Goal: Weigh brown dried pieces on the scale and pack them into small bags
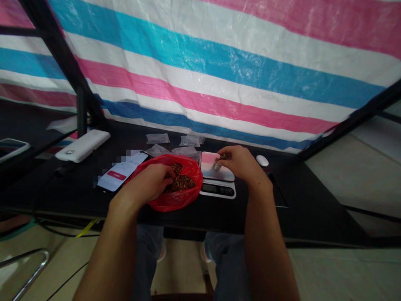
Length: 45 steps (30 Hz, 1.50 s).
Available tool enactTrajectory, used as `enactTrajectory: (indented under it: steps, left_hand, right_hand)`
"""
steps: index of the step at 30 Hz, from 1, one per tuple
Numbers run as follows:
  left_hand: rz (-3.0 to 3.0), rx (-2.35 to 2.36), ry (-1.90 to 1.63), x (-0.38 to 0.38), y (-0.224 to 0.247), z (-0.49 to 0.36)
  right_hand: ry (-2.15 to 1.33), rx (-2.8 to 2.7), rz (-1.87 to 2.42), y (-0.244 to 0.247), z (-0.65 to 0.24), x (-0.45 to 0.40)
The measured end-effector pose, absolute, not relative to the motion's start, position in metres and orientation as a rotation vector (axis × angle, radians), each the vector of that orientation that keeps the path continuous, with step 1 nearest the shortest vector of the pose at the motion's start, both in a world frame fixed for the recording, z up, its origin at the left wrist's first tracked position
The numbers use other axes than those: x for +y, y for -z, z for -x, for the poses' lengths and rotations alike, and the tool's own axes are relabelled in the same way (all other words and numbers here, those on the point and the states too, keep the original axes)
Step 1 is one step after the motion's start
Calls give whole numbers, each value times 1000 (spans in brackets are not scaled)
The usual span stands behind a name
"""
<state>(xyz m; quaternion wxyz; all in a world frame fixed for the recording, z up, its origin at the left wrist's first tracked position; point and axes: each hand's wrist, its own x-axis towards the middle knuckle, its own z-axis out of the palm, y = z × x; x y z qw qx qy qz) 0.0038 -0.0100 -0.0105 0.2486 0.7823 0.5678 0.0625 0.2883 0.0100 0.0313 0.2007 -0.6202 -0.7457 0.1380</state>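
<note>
A red plastic bag [196,167] lies open on the black table, with many small brown pieces [181,183] inside; their kind is too small to tell. My left hand [155,180] reaches into the bag from the left, its fingers curled down onto the pieces. Whatever is between its fingertips is hidden. To the right of the bag is a white kitchen scale [205,173] with a dark display. Over its plate, my right hand [236,161] pinches a small silvery cylinder [216,164]. Something dark shows between those fingers.
Several clear plastic packets [157,138] lie behind the bag. A phone [120,171] with a lit screen is left of it, near a white power bank [83,146]. A white oval object [262,161] sits right of the scale. A striped plastic sheet [200,79] hangs behind the table.
</note>
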Motion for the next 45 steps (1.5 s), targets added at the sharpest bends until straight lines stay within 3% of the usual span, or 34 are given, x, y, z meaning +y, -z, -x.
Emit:
enactTrajectory:
  steps: [10,18,26,45]
  left_hand:
    - [-2170,1538,-183,-11,13,-4]
    - [-2522,1283,-779,-16,-17,-49]
    - [-2451,1521,-271,-4,3,-64]
    - [-2321,1706,-49,25,9,-44]
  right_hand:
    - [-427,-2069,1662,-31,-288,10]
    - [-418,-2057,1613,-28,-289,13]
    - [-507,-1985,1552,-28,-298,13]
    - [-376,-1998,1555,-36,-294,23]
